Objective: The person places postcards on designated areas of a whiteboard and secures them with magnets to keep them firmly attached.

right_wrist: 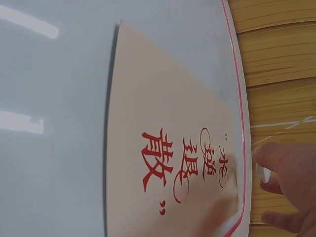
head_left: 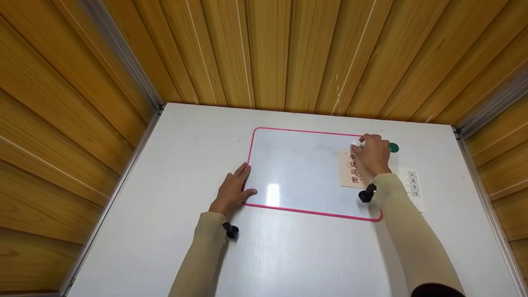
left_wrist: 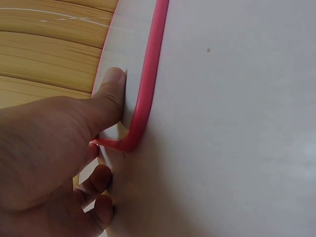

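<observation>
A small whiteboard (head_left: 305, 165) with a pink-red frame lies on the white table. My left hand (head_left: 233, 189) grips its left edge near the lower corner; in the left wrist view the thumb (left_wrist: 112, 89) rests over the frame while the other fingers stay outside it. Toward the board's upper right, my right hand (head_left: 372, 154) pinches a round white magnet (right_wrist: 264, 174) at the top of a cream card (head_left: 345, 169). That card carries red characters, and the hand and wrist partly cover it in the head view.
Right of the board lie a green round magnet (head_left: 394, 147) and a white card with dark printing (head_left: 415, 185), partly behind the right sleeve. The table (head_left: 288, 255) meets yellow wood-look walls (head_left: 268, 53) at the back and sides.
</observation>
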A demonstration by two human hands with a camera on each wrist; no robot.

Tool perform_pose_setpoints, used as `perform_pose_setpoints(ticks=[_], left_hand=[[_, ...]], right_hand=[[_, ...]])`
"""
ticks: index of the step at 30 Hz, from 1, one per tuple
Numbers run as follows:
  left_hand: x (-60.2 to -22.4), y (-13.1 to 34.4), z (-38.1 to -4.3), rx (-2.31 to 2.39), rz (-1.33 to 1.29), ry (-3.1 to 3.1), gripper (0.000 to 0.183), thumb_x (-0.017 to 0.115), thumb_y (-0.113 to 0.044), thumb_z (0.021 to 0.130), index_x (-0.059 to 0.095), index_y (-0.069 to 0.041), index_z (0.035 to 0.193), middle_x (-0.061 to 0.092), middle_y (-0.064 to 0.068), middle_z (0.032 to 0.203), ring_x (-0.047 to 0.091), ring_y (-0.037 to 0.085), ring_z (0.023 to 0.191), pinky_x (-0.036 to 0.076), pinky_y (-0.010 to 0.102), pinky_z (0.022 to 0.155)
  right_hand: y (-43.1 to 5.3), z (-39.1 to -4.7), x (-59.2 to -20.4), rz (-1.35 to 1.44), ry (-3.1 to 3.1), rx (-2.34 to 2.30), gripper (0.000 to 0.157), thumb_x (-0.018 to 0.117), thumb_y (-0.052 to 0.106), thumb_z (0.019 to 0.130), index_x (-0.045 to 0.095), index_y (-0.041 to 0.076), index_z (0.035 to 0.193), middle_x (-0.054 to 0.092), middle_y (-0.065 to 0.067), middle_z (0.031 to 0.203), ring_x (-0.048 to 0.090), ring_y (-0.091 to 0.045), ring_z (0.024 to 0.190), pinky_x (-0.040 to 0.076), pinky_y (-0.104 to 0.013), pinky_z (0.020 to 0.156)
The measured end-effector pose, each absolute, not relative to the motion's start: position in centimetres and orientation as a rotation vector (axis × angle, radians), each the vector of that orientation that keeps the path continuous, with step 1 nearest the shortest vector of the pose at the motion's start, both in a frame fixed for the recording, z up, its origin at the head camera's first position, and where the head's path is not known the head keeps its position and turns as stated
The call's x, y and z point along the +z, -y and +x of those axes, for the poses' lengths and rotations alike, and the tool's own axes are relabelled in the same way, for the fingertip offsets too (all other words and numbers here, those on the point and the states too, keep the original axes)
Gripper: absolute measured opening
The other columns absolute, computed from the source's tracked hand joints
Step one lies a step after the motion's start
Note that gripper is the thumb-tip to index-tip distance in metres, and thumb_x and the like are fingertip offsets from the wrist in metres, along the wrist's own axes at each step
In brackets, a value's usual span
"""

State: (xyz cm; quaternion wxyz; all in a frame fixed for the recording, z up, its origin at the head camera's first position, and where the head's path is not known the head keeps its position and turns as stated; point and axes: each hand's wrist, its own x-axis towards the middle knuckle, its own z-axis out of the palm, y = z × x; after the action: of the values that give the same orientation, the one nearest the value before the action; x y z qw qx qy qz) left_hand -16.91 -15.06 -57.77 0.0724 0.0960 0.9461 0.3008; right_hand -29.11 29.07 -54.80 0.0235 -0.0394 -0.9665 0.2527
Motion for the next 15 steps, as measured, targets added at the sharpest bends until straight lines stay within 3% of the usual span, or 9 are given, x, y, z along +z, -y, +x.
perform_pose_setpoints(ticks=[15], left_hand=[[-58.2,15.03,-17.04,0.885,0.263,-2.849,0.084,0.076,-0.036,0.093,0.033,-0.012,0.162,0.025,0.004,0.17,0.046,0.028,0.123,0.041,0.044,0.11]], right_hand=[[-28.47,-29.23,-55.69,-0.116,3.004,0.772,0.035,0.069,0.026,0.1,0.066,-0.003,0.12,0.053,-0.027,0.134,0.041,-0.051,0.121,0.032,-0.066,0.102]])
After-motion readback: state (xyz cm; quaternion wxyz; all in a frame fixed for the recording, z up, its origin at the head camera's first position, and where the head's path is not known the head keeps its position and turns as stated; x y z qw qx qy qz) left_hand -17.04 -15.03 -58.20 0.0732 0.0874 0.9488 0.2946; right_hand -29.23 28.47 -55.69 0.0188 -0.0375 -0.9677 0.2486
